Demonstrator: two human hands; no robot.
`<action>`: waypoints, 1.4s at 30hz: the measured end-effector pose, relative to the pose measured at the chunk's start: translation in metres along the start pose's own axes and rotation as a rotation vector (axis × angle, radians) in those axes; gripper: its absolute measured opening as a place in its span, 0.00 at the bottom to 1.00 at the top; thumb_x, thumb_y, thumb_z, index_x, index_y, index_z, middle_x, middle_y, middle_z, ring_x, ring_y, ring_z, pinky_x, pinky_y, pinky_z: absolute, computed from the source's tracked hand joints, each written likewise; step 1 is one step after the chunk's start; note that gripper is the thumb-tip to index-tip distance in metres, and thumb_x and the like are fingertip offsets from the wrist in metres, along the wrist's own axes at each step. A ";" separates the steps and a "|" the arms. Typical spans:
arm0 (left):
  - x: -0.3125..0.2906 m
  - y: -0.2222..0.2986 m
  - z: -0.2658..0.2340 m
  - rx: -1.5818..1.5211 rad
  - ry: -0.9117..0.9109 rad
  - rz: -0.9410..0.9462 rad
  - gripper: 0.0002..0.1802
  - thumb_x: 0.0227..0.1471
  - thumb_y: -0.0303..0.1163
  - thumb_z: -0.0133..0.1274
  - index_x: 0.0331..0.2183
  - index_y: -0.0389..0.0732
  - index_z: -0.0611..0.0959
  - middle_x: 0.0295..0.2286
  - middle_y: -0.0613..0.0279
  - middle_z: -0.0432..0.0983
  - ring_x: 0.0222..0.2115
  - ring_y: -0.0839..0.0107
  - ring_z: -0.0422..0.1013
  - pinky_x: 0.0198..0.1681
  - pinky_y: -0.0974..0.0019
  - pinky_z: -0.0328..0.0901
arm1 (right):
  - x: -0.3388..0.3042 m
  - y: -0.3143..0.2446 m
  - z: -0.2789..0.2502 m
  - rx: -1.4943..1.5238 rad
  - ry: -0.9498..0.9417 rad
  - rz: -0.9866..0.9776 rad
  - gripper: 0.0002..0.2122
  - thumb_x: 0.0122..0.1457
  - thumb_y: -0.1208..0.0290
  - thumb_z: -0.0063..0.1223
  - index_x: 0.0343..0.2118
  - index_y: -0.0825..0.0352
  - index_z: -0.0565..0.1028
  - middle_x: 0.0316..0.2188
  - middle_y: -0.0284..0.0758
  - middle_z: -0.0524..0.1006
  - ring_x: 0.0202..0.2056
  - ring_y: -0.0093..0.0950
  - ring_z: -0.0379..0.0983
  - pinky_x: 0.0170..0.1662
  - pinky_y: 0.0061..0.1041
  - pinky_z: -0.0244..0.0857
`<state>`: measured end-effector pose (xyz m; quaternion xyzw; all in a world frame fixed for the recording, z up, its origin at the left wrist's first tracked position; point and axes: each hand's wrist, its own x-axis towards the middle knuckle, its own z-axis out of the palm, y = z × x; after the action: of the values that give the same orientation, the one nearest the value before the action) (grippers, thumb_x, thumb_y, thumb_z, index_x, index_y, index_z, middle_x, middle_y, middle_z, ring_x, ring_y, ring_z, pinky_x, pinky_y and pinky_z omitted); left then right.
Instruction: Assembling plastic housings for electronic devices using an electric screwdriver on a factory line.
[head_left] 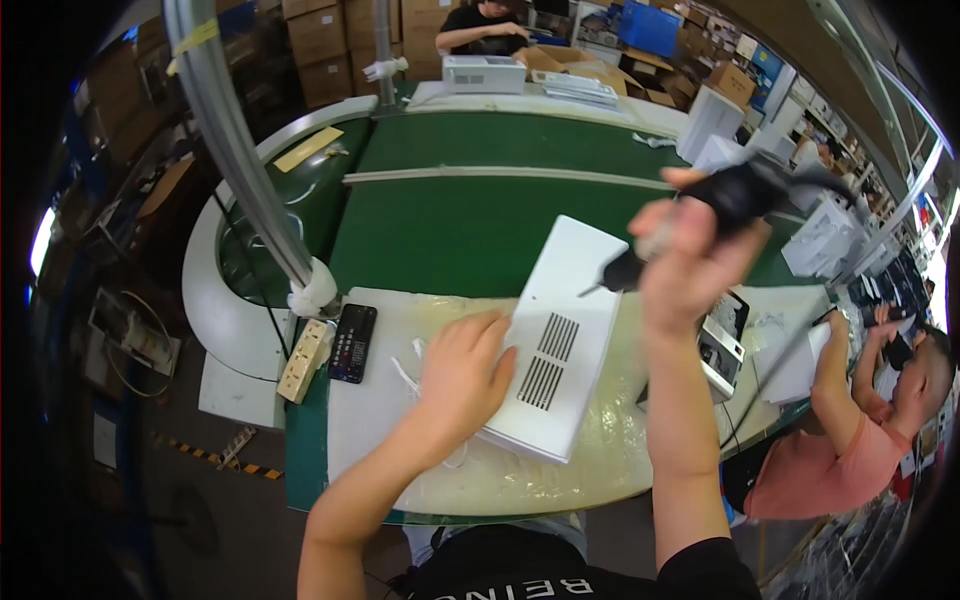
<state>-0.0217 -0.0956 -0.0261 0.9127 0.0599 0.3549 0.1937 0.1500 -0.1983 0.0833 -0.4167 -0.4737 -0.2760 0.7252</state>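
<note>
A long white casing with two sets of dark vent slots lies slantwise on the padded bench top. My left hand rests against its left edge, fingers together and pressed on the side; the fingertips are partly hidden. In my right hand is a black electric screwdriver, blurred by motion. Its thin bit points down and left, above the casing's upper right edge and apart from it. White cable shows beside my left hand.
A black phone and a beige power strip lie left, by a metal post. An open white-and-black device stands right. Green conveyor belt runs beyond. Co-workers sit at the right and far side.
</note>
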 end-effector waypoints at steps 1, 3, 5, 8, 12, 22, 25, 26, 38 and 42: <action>-0.016 0.008 -0.006 -0.064 0.089 -0.055 0.17 0.47 0.28 0.54 0.39 0.31 0.74 0.38 0.47 0.71 0.39 0.53 0.68 0.44 0.55 0.62 | 0.001 -0.014 -0.022 -0.095 0.099 -0.021 0.17 0.61 0.62 0.46 0.42 0.69 0.57 0.35 0.43 0.73 0.19 0.23 0.70 0.21 0.19 0.65; -0.068 0.018 -0.011 -0.203 0.194 -0.171 0.13 0.45 0.23 0.53 0.37 0.32 0.75 0.34 0.49 0.71 0.37 0.53 0.67 0.44 0.56 0.61 | -0.006 -0.048 -0.066 -0.330 0.131 -0.025 0.18 0.61 0.62 0.45 0.45 0.71 0.58 0.35 0.43 0.73 0.19 0.23 0.70 0.21 0.20 0.64; -0.104 0.023 -0.009 -0.309 0.189 -0.231 0.14 0.45 0.22 0.53 0.37 0.32 0.74 0.33 0.50 0.70 0.37 0.53 0.67 0.44 0.57 0.60 | -0.027 -0.058 -0.110 -0.517 0.163 -0.001 0.18 0.61 0.66 0.44 0.47 0.71 0.57 0.34 0.42 0.72 0.19 0.23 0.69 0.20 0.20 0.63; -0.114 0.035 0.005 -0.241 0.220 -0.393 0.18 0.46 0.21 0.49 0.43 0.31 0.72 0.37 0.51 0.70 0.40 0.59 0.66 0.45 0.63 0.60 | -0.063 -0.049 -0.175 -0.785 0.221 0.028 0.17 0.60 0.73 0.42 0.49 0.73 0.55 0.32 0.40 0.71 0.18 0.23 0.68 0.21 0.19 0.62; -0.100 0.037 0.023 -0.412 0.096 -0.570 0.27 0.48 0.24 0.48 0.52 0.30 0.66 0.45 0.51 0.67 0.44 0.64 0.65 0.49 0.65 0.58 | -0.094 -0.044 -0.225 -0.797 0.355 0.040 0.18 0.59 0.74 0.43 0.49 0.72 0.53 0.34 0.41 0.70 0.19 0.24 0.68 0.23 0.22 0.63; -0.092 0.036 0.029 -0.741 0.092 -0.703 0.32 0.51 0.29 0.50 0.56 0.31 0.61 0.49 0.52 0.64 0.47 0.67 0.64 0.51 0.66 0.58 | -0.093 -0.072 -0.165 -0.459 0.171 0.470 0.19 0.61 0.64 0.43 0.51 0.67 0.58 0.36 0.41 0.71 0.17 0.23 0.66 0.18 0.21 0.61; -0.094 0.035 0.026 -0.773 0.097 -0.663 0.32 0.50 0.28 0.52 0.55 0.30 0.62 0.50 0.46 0.63 0.51 0.58 0.60 0.55 0.60 0.53 | -0.055 -0.097 -0.119 -0.051 0.088 0.464 0.24 0.63 0.55 0.36 0.56 0.65 0.56 0.36 0.44 0.71 0.21 0.30 0.69 0.23 0.25 0.65; -0.093 0.034 0.026 -0.776 0.087 -0.656 0.31 0.50 0.29 0.52 0.54 0.29 0.63 0.50 0.45 0.63 0.51 0.57 0.60 0.55 0.60 0.53 | -0.044 -0.104 -0.108 -0.037 0.076 0.463 0.24 0.63 0.55 0.36 0.56 0.65 0.56 0.36 0.44 0.71 0.21 0.30 0.69 0.23 0.25 0.65; -0.088 0.035 0.019 -0.718 0.105 -0.659 0.34 0.49 0.35 0.56 0.54 0.31 0.65 0.49 0.47 0.67 0.50 0.54 0.60 0.53 0.59 0.55 | -0.036 -0.077 0.057 0.052 -0.221 0.357 0.34 0.61 0.45 0.36 0.57 0.72 0.47 0.36 0.43 0.70 0.17 0.23 0.68 0.21 0.19 0.65; -0.088 0.034 0.021 -0.671 0.142 -0.606 0.32 0.50 0.34 0.55 0.54 0.31 0.65 0.49 0.46 0.67 0.49 0.52 0.61 0.55 0.57 0.52 | -0.038 -0.074 0.061 0.017 -0.257 0.368 0.35 0.61 0.44 0.36 0.58 0.72 0.47 0.35 0.42 0.70 0.17 0.23 0.68 0.21 0.19 0.66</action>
<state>-0.0742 -0.1552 -0.0820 0.7143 0.2188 0.3435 0.5691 0.0478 -0.1824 0.0866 -0.5218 -0.4805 -0.0799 0.7003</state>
